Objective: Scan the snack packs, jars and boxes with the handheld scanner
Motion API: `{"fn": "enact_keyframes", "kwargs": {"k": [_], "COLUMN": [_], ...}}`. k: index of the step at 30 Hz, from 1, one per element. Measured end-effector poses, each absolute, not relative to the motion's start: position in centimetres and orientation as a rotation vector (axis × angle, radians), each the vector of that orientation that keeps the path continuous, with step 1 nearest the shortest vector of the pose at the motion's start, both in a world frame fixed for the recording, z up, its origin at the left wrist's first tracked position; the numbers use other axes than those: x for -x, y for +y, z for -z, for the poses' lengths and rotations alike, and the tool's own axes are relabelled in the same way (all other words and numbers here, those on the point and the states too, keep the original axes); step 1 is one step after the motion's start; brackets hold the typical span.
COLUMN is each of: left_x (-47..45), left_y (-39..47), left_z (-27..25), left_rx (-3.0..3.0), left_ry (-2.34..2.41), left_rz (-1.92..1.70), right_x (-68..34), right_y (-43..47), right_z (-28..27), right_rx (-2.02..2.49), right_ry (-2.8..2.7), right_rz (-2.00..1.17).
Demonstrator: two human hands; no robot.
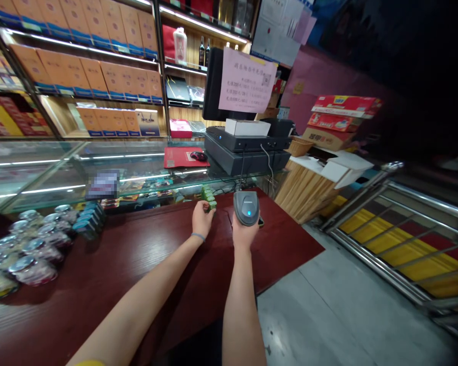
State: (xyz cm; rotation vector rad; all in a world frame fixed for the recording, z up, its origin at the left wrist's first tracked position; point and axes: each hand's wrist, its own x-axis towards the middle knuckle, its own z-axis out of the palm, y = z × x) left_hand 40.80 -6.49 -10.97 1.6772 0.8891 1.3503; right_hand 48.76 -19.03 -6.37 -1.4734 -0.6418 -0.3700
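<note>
In the head view my right hand (246, 233) is wrapped round the handle of a grey barcode scanner (246, 206), which shows a blue light and points away from me towards the far edge of the counter. To its left, my left hand (202, 219) pinches the near end of a row of small green packs (208, 195) on the dark red counter (152, 254). The print on the packs is too small to read. A dark object (261, 221), partly hidden behind my right hand, lies on the counter.
Lidded jars (38, 249) and small teal boxes (89, 218) stand at the left. Behind the counter are a glass display case (137, 157), a black cash register (244, 152) and a mouse (198, 156). A metal railing (366, 244) runs along the right.
</note>
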Motion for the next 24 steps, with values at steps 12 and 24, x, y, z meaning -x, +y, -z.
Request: {"fn": "enact_keyframes", "kwargs": {"k": [12, 24], "left_x": [-41.2, -36.9], "left_y": [-6.0, -6.7], "left_z": [12.1, 9.3], "left_rx": [-1.744, -1.646], "left_ry": [0.951, 0.930], "left_rz": [-1.357, -1.415], "right_x": [-48.6, -47.8], "right_y": [-19.0, -18.9], "right_z": [6.4, 6.1], "right_rx": [1.457, 1.492], "right_ry": [-0.648, -0.721], "right_rz": [0.338, 0.421]}}
